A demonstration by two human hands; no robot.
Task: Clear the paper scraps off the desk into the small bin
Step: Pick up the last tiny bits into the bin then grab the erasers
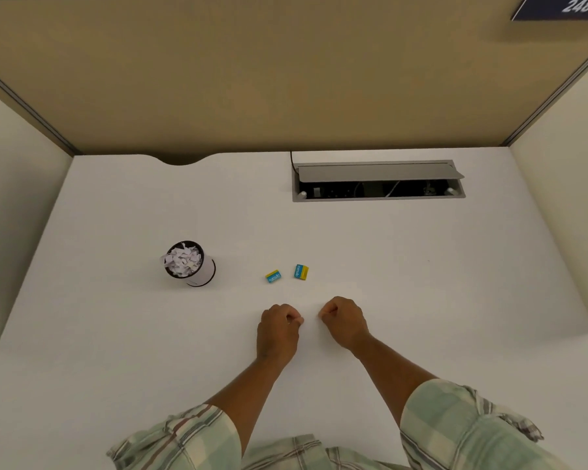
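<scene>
1. Beige cubicle walls on three sides, and a plain white counter (116, 334) in front of me with an open cable hatch (377, 180) set into it near the back.
2. Small bin (189, 263) stands upright to my left, well apart from my hands, already heaped to the rim with white paper scraps (183, 260).
3. Two little blue-and-yellow boxes (287, 274) sit just beyond my knuckles, near each other but not touching. Not paper scraps as far as I can tell, so I'd leave them alone.
4. My left hand (278, 329) and right hand (345, 322) are both curled into loose fists low over the counter, fingertips pinched toward each other, with a narrow gap between the two. If there's a white scrap pinched in there, it's lost against the white surface, so honestly I cannot tell whether either hand has hold of anything.
5. I can't spot any loose scraps anywhere else on the counter, so my guess is this is pretty much the last pickup.
6. Tip for doing it right: keep the pinch tight and carry low over to the bin. Since it's piled so high, press the bit down gently into the heap instead of dropping it, or the top pieces may spill back out.
</scene>
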